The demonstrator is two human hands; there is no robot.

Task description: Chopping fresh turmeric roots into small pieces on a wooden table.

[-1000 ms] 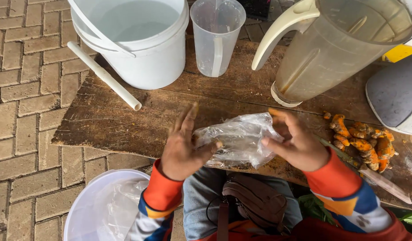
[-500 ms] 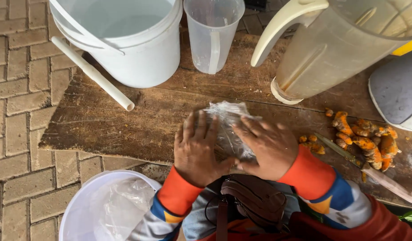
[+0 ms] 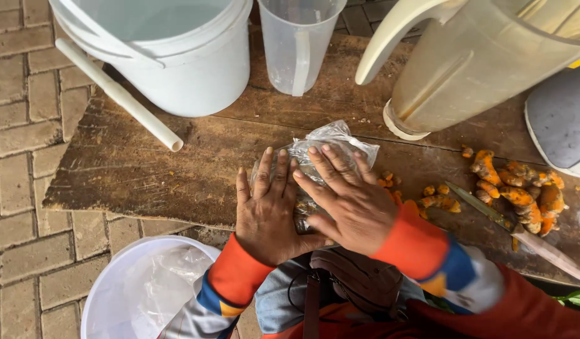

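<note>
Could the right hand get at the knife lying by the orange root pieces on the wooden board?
Probably yes. The right hand lies flat on the clear plastic bag; the knife lies uncovered to its right, with only small orange root pieces on the worn wooden board between.

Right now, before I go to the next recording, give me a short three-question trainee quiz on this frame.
1. True or false: both hands, left hand and right hand, lie flat on the clear plastic bag.
2. What lies right of the orange root pieces? A) knife B) spoon C) fork
3. What does the white bucket on the wooden board hold?

Key: 1. True. 2. A, the knife. 3. Clear liquid, apparently water.
</note>
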